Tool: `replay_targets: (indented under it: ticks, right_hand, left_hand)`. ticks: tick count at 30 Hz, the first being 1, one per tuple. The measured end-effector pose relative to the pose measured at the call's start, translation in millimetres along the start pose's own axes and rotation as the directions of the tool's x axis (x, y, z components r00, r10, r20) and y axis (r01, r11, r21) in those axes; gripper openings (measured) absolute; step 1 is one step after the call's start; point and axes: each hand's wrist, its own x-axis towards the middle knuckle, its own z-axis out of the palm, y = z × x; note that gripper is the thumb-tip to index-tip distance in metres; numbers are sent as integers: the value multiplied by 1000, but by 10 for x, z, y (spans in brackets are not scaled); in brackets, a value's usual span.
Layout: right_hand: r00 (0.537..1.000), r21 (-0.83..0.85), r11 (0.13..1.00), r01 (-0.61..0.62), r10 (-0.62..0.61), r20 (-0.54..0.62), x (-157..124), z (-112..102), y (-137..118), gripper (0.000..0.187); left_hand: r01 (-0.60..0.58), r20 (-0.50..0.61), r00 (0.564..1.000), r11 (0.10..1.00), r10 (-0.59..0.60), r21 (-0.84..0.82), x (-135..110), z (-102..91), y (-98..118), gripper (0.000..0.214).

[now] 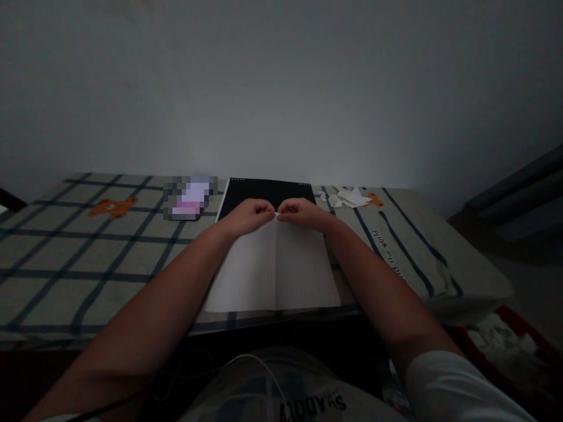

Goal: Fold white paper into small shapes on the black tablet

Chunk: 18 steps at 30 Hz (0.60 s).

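Observation:
A sheet of white paper [250, 269] with a crease down its middle lies near the table's front edge. At its far edge, close to the crease, my left hand [251, 215] pinches the paper between thumb and fingers. My right hand [303, 213] pinches the same edge just to the right, the fingertips of both hands almost meeting. Behind and partly under my hands is a black notebook cover [268, 190] with punched holes along its far edge. What the curled fingers do beneath the paper edge is hidden.
A phone [191, 196] with a lit, blurred screen lies left of the notebook. Torn paper scraps [352, 197] lie to the right. A checked cloth [123, 252] covers the table, which meets a wall [281, 88]. A red bin [514, 316] holding crumpled paper stands at lower right.

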Motion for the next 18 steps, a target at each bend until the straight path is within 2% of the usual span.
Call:
replay_targets:
  ticks: [5,11,15,18]
  right_hand:
    - [1000,-21,1000,15,-15,8,4,-2,6,33]
    - [998,-89,994,59,-62,-22,28,20,10,29]
    - [998,-104,994,44,-49,-44,10,16,-3,31]
    - [1000,-86,996,19,-20,-12,-16,-2,-29,37]
  left_hand:
    - [-6,5,1000,1000,7,-12,5,17,-25,24]
    - [-18,-51,999,1000,19,15,1,44,-3,21]
    - [-2,-66,998,1000,3,5,-7,41,-2,20]
    - [9,-66,998,1000,-9,-1,-8,31,-8,22]
